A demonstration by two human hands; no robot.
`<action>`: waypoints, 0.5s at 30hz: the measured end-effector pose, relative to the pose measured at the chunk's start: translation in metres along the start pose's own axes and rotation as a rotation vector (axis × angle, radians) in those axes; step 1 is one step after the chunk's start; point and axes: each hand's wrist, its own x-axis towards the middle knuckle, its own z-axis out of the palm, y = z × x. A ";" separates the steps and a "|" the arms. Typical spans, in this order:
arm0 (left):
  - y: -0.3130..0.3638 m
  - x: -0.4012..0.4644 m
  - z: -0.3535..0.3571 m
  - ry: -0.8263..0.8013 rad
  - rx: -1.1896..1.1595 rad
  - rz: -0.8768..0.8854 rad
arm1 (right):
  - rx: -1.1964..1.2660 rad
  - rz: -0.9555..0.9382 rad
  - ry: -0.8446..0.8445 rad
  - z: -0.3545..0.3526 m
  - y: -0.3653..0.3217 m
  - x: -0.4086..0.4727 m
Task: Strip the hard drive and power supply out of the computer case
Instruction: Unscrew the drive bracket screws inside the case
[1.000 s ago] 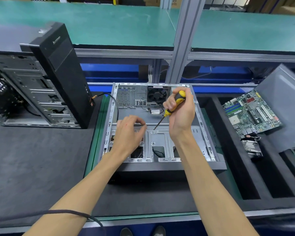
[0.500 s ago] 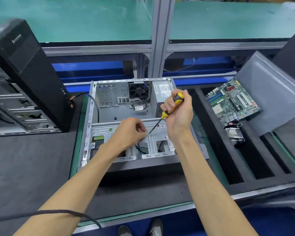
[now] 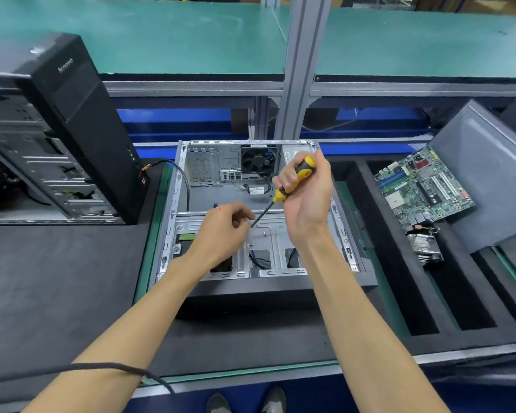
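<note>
Gripping the black-and-yellow handle of a slim-shafted screwdriver (image 3: 292, 183), the right hand (image 3: 307, 201) had all its fingers and thumb curled tightly round it, the dark shaft slanting down and to the left toward the left hand (image 3: 224, 231). That left hand hovered over the silver metal drive cage (image 3: 268, 236), its fingers curled inward with thumb and forefinger drawn close together right at the screwdriver's tip; whether a screw sat pinched between them could not be told, as the spot was blurred.

Both hands worked above the open grey steel computer case (image 3: 173, 222), which lay flat on its side on the dark foam-covered bench (image 3: 57, 281). Inside it, a black round-bladed cooling fan (image 3: 256, 160) sat against the far wall, and just right of the fan the silver box of the power supply (image 3: 291, 155) showed in the far right corner, partly hidden by the right hand. A green-edged part was visible through a cage opening near the left wrist; the hard drive could not be made out with certainty.

A black tower case with silver lettering (image 3: 72, 120) stood to the left. A green circuit motherboard (image 3: 423, 186) lay to the right, leaning in a black foam tray (image 3: 399, 293), with a finned metal heatsink (image 3: 425, 248) just below it.
</note>
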 end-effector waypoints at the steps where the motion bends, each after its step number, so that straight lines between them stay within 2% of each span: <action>1: -0.003 -0.004 -0.004 0.048 -0.007 0.003 | -0.016 0.008 -0.023 0.007 0.004 -0.001; 5: -0.023 -0.016 -0.027 0.268 -0.020 -0.010 | -0.105 0.046 -0.125 0.034 0.029 -0.006; 9: -0.056 -0.029 -0.048 0.472 0.133 -0.118 | -0.184 0.068 -0.219 0.056 0.056 -0.014; 11: -0.068 -0.036 -0.051 0.472 0.096 -0.232 | -0.209 0.070 -0.247 0.065 0.065 -0.017; 15: -0.080 -0.043 -0.049 0.324 -0.215 -0.471 | -0.249 0.077 -0.284 0.078 0.081 -0.020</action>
